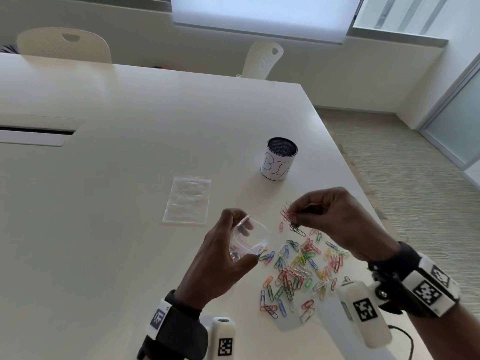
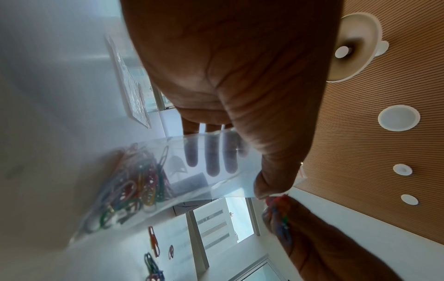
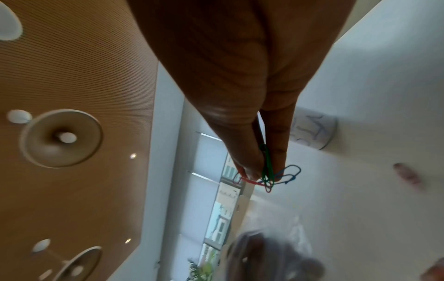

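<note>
Above the table (image 1: 130, 178), the left hand (image 1: 218, 258) grips a clear bag (image 1: 249, 240) by its open mouth, clips already inside; the right hand (image 1: 335, 219) pinches a few clips (image 1: 288, 215) just beside it; the loose pile (image 1: 296, 271) lies below.

Loose paper clips (image 1: 298, 271) at lower right are pink, blue, green, yellow, orange and white on the plain white table (image 1: 117, 203). The clear bag (image 1: 249, 237) has a red seal line. The pinched clips (image 3: 266, 171) are red, green and blue. The black mesh cup (image 1: 281, 149) wears a white hand-lettered label.
</note>
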Tool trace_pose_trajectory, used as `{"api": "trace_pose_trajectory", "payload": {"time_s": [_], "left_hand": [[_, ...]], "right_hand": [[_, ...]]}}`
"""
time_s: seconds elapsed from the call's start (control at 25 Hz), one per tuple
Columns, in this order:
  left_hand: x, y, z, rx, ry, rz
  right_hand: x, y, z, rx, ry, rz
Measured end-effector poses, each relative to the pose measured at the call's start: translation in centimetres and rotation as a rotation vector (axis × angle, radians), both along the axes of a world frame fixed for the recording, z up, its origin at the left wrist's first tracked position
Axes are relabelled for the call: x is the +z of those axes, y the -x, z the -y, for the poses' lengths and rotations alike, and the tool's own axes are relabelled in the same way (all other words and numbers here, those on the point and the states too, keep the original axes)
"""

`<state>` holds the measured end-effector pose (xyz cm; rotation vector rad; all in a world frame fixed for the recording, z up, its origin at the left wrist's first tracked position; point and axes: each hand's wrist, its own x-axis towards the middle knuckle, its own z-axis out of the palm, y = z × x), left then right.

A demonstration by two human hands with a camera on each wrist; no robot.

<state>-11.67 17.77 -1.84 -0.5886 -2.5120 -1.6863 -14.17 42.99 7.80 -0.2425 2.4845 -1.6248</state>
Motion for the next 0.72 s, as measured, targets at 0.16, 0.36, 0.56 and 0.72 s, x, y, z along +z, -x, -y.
{"api": "trace_pose_trajectory", "payload": {"time_s": [0.16,0.36,0.56,0.72], "left_hand": [[0.2,-0.1,-0.1,0.007,0.001,0.010],[0.8,-0.1,-0.1,-0.001,-0.027,0.030],[0.5,0.0,0.0,0.011,-0.009,0.031],[0.5,0.0,0.1,0.007,-0.022,0.037]], "right_hand": [[2.2,-1.4,3.2,0.075,0.021,-0.120],[0.2,-2.0,6.4,0.098,-0.091,-0.307],[-1.0,-2.3,6.9,0.175,-0.234,-0.414],[-0.3,-2.3,6.5,0.188,-0.230,-0.399]]}}
